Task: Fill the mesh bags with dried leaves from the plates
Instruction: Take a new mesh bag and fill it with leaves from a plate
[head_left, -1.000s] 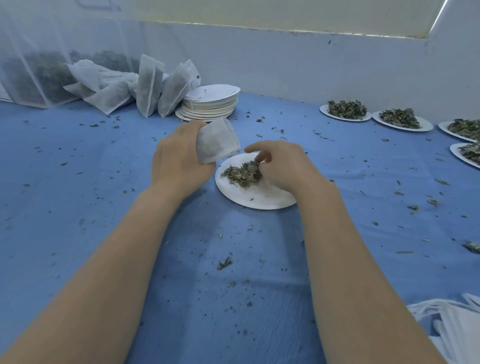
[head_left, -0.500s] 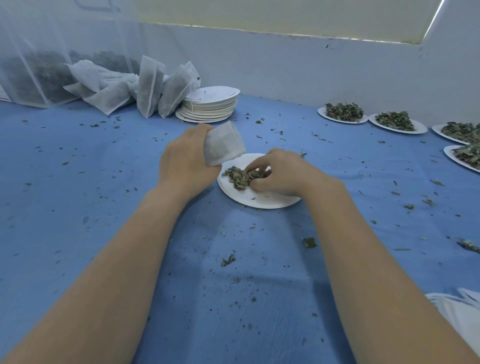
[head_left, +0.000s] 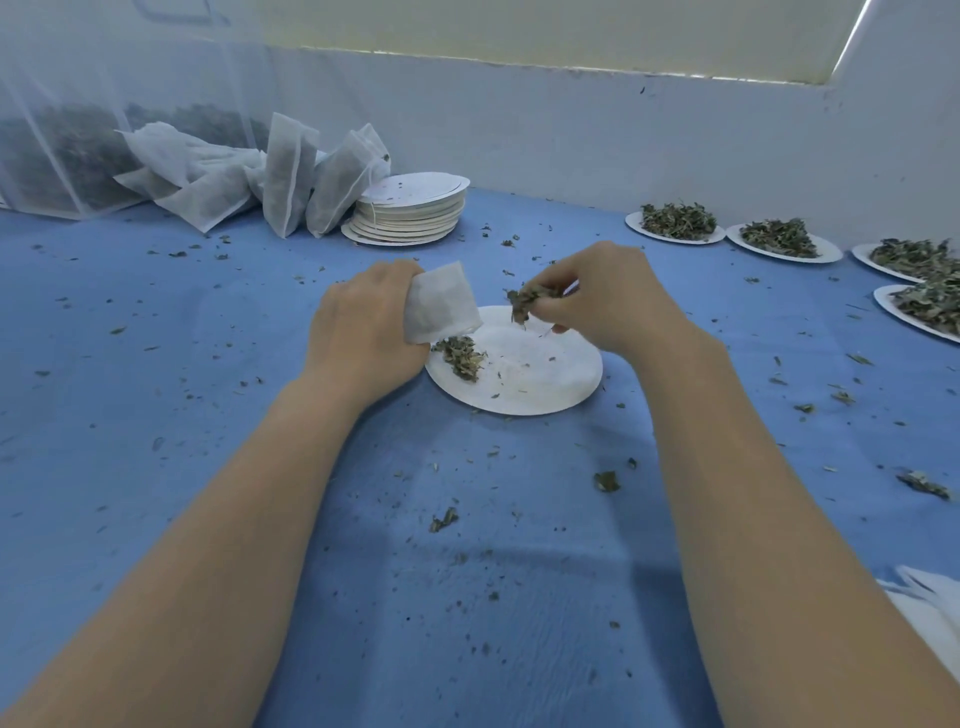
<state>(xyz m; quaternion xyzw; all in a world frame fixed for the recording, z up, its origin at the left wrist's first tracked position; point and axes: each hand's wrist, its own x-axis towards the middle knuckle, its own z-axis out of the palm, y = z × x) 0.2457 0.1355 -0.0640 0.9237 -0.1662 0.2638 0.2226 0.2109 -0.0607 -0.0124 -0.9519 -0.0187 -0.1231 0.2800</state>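
A white paper plate (head_left: 540, 374) lies on the blue cloth at the centre, with a small heap of dried leaves (head_left: 461, 356) on its left side. My left hand (head_left: 363, 327) grips a white mesh bag (head_left: 440, 301) just above the plate's left rim. My right hand (head_left: 608, 299) is raised over the plate and pinches a clump of dried leaves (head_left: 527, 301) in its fingertips, a short gap to the right of the bag.
Several filled mesh bags (head_left: 283, 176) lean at the back left beside a stack of used plates (head_left: 410, 208). Plates heaped with leaves (head_left: 675, 223) line the right side. White fabric (head_left: 930, 608) lies at the lower right. Leaf crumbs litter the cloth.
My right hand has lifted off the plate with a pinch of leaves and moved toward the bag. Fewer leaves lie on the plate. The left hand with the bag has barely moved.
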